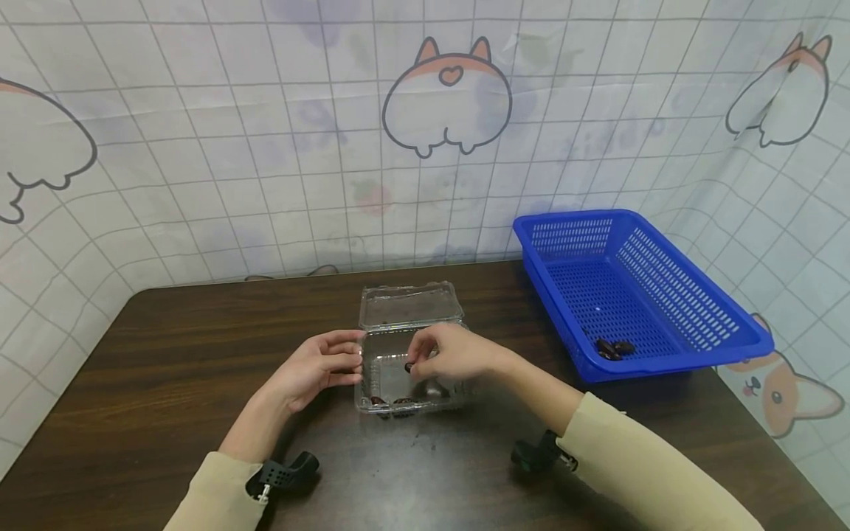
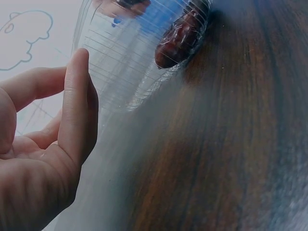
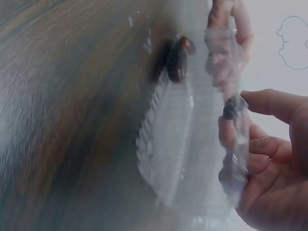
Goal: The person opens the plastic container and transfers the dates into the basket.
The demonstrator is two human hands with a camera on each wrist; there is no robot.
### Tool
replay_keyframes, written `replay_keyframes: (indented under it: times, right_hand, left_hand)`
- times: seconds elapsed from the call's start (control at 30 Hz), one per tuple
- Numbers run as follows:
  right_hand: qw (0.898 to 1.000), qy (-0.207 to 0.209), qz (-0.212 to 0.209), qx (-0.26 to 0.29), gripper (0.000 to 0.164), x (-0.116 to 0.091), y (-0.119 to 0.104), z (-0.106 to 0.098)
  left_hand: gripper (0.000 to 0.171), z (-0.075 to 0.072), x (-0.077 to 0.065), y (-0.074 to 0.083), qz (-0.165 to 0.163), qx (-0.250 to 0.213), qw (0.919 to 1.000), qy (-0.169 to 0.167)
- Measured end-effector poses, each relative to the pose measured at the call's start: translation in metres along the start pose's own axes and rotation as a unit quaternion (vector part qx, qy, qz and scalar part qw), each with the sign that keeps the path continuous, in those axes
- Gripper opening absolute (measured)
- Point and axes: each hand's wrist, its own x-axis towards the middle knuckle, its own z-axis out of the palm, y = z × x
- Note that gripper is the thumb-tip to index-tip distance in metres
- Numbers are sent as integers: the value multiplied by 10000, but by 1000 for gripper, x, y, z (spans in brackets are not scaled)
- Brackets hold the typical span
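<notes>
A clear plastic clamshell box (image 1: 398, 408) lies on the table with its lid (image 1: 412, 304) folded back. Several dark brown dates (image 1: 403, 403) are inside along its near side; one glossy, wrinkled date (image 2: 180, 41) shows through the wall in the left wrist view. Beside the box, my left hand (image 1: 325, 369) rests its fairly straight fingertips against the left wall. My right hand (image 1: 454, 352) is over the inside of the box, a dark date (image 1: 409, 366) pinched between thumb and fingers. In the right wrist view this pinched date (image 3: 230, 109) appears blurred through the plastic.
At the right stands a blue slotted plastic basket (image 1: 704, 361), holding a few dates (image 1: 614, 349) in its near corner. The dark wood table (image 1: 199, 346) backs onto a wall covering (image 1: 279, 184) printed with a grid and cartoon dogs.
</notes>
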Motion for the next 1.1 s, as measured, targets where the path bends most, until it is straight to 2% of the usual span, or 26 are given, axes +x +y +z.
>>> replay_keyframes:
  times: [0.53, 0.73, 0.93, 1.1]
  right_hand:
    - [9988, 466, 136, -90, 11, -52, 1, -50]
    - [9974, 693, 161, 83, 14, -74, 9, -66]
    - [9934, 994, 570, 43, 20, -95, 13, -81]
    - [9881, 1223, 901, 229, 29, -110, 18, -93]
  left_hand:
    - [56, -2, 0, 0, -8, 16, 10000, 4]
    - [55, -2, 0, 0, -5, 10, 10000, -27]
    - [55, -2, 1, 0, -10, 18, 10000, -26]
    - [56, -1, 0, 0, -11, 19, 10000, -44]
